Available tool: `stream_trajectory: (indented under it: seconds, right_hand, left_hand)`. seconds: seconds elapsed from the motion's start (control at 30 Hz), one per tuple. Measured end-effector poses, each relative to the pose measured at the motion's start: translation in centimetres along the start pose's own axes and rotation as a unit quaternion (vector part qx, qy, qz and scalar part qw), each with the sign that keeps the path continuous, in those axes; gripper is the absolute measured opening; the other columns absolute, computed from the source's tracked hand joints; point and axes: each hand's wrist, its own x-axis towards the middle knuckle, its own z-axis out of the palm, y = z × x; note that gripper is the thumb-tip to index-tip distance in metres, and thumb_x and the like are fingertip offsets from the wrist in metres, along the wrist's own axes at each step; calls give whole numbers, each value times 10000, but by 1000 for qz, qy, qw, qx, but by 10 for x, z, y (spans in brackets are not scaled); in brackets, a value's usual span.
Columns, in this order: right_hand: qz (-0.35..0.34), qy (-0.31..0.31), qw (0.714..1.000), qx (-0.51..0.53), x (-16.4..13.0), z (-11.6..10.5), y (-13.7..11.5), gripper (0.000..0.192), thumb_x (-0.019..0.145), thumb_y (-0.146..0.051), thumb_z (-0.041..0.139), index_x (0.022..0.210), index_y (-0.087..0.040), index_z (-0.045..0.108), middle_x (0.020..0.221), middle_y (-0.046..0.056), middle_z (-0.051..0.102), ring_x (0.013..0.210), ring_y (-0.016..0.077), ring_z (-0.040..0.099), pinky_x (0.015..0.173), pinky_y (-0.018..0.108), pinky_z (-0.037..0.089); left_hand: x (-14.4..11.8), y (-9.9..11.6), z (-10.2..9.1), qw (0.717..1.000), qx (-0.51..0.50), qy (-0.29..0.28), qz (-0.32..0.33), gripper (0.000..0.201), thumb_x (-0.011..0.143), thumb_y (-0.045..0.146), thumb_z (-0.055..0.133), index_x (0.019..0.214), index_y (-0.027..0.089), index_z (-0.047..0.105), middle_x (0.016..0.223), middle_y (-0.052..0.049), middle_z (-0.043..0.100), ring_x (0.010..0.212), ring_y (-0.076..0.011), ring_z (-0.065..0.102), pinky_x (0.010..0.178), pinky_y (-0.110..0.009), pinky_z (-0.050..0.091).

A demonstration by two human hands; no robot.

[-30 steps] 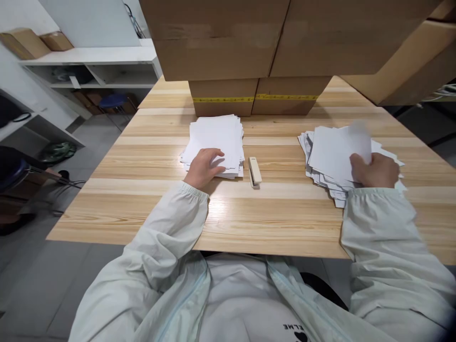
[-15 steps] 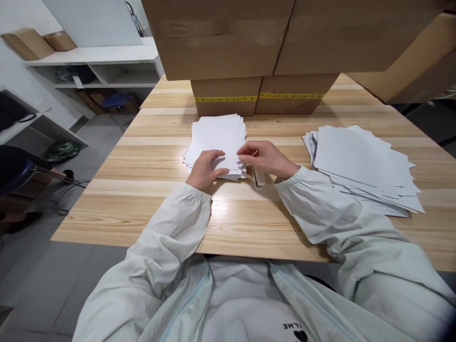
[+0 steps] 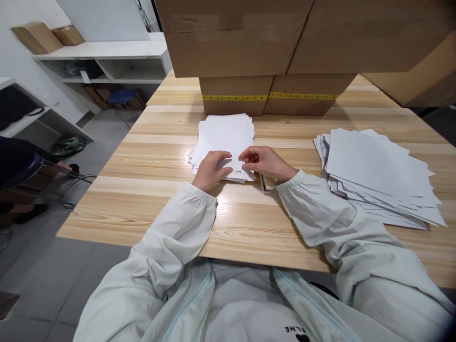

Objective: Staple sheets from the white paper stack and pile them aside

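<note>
A stack of white paper sheets [image 3: 226, 133], its edges uneven, lies on the wooden table. My left hand [image 3: 211, 171] rests on the near left part of this stack, thumb and fingers curved and apart. At the stack's near right side is my right hand [image 3: 268, 161], fingers bent over the top sheet with a small gap between fingertips and thumb; nothing shows in it. Partly hidden under my right wrist lies a slim pale object with a metal end [image 3: 264, 184], which looks like a stapler.
A larger, fanned pile of paper [image 3: 377, 166] lies to the right, some sheets printed. Cardboard boxes [image 3: 235, 42] are stacked behind the papers, the upper ones overhanging. The table's front edge [image 3: 242, 261] is close to my body. White shelves [image 3: 107, 50] and a blue stool [image 3: 123, 96] stand far left.
The view has shifted slightly, so the table's contents appear further right. My right hand's fingertips have drawn a little closer to my left hand over the stack.
</note>
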Motion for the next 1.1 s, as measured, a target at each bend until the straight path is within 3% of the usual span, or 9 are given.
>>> stream_trajectory:
  seconds: [0.13, 0.33, 0.5, 0.63, 0.73, 0.83, 0.97, 1.03, 1.1]
  right_hand:
    - [-1, 14, 1000, 7, -2, 3, -3, 215, 737, -324, 708, 861, -149, 728, 707, 11, 638, 641, 124, 536, 591, 251, 419]
    - [7, 58, 998, -8, 0, 9, -1, 242, 777, -388, 666, 763, -151, 712, 649, 8, 621, 593, 116, 499, 541, 244, 372]
    - [-8, 126, 992, 17, 1, 4, 1, 182, 790, -334, 653, 829, -160, 691, 779, 34, 668, 685, 133, 560, 604, 257, 433]
    - [13, 106, 993, 47, -5, -1, -5, 173, 783, -317, 690, 826, -150, 700, 765, 36, 668, 668, 119, 562, 600, 247, 445]
    - [77, 71, 989, 104, -9, 1, -12, 215, 772, -351, 744, 819, -144, 707, 753, 46, 679, 589, 101, 533, 514, 230, 434]
    - [141, 64, 974, 167, -8, 4, -18, 336, 774, -469, 779, 798, -145, 695, 778, 81, 700, 568, 106, 549, 445, 221, 438]
    - [193, 72, 947, 247, -6, 3, -19, 529, 760, -684, 716, 750, -162, 632, 672, 89, 677, 519, 136, 573, 377, 234, 410]
    - [180, 64, 952, 240, -5, 2, -15, 521, 689, -654, 792, 697, -162, 621, 599, 48, 630, 472, 125, 535, 370, 244, 395]
    - [136, 77, 961, 228, -5, 1, -10, 458, 634, -558, 862, 681, -158, 643, 586, 12, 612, 480, 112, 517, 423, 253, 427]
  left_hand:
    - [0, 1, -1, 1000, -7, 2, -9, 373, 732, 159, 764, 1095, 198, 691, 1162, -84, 718, 1143, -238, 622, 1023, -411, 500]
    - [-1, -2, 5, 990, -98, 71, -74, 82, 826, 244, 666, 865, 179, 698, 945, -42, 760, 883, -166, 686, 862, -315, 529]
    - [0, -2, 7, 988, -54, 120, -81, 94, 845, 235, 607, 763, 193, 618, 669, 33, 668, 633, -109, 564, 663, -243, 438]
    - [1, -1, 5, 987, -34, 131, -85, 88, 848, 229, 588, 764, 204, 585, 603, 54, 607, 573, -100, 497, 635, -235, 397]
    - [-1, 2, 3, 988, -32, 129, -81, 89, 852, 219, 583, 764, 210, 576, 596, 53, 596, 561, -105, 501, 624, -238, 402]
    - [-7, 9, 4, 991, 4, 127, -44, 83, 882, 219, 557, 815, 217, 608, 715, 18, 677, 677, -134, 610, 693, -254, 461]
    - [-17, 20, 12, 989, 67, 98, 89, 161, 921, 181, 506, 903, 221, 661, 1012, -52, 767, 996, -202, 690, 871, -326, 516]
    - [-20, 25, 16, 983, 66, 77, 153, 182, 943, 179, 499, 885, 225, 665, 1040, -55, 774, 1061, -215, 683, 894, -347, 532]
    - [-20, 27, 16, 976, 45, 97, 191, 118, 944, 219, 553, 900, 229, 662, 1067, -59, 772, 1097, -223, 672, 924, -367, 542]
